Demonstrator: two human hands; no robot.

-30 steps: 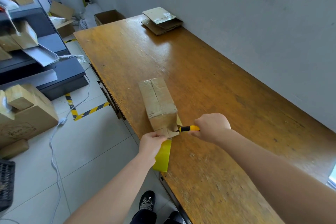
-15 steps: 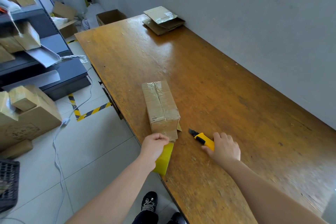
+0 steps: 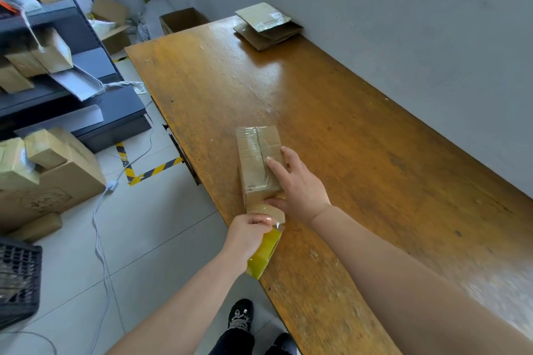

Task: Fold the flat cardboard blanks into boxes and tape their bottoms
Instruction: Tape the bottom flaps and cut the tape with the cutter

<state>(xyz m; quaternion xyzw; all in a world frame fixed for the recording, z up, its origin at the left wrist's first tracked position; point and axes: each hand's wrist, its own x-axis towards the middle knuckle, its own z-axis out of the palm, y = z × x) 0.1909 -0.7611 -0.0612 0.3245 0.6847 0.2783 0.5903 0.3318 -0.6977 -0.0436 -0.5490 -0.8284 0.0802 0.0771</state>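
Cardboard box [image 3: 257, 166] lay seam-up so my spread right hand [image 3: 300, 186] could press its tape [image 3: 250, 150] flat; my left hand [image 3: 247, 235] gripped the yellow tape roll [image 3: 263, 255].

Taped brown box [image 3: 258, 161] flat near table [image 3: 360, 153] edge.

This is a packing or stockroom workspace. A long, worn wooden tabletop [image 3: 346, 124] runs along a bare grey wall [image 3: 403, 23], with a stack of flat cardboard blanks [image 3: 268, 26] at its far end. Dark metal shelves [image 3: 86, 57] on the left carry cardboard boxes [image 3: 43, 57]. Other boxes [image 3: 57, 184] stand piled on the tiled floor [image 3: 161, 225]. Yellow-and-black hazard tape [image 3: 155, 170] marks that floor, and a black plastic crate [image 3: 17, 279] sits at the left edge.
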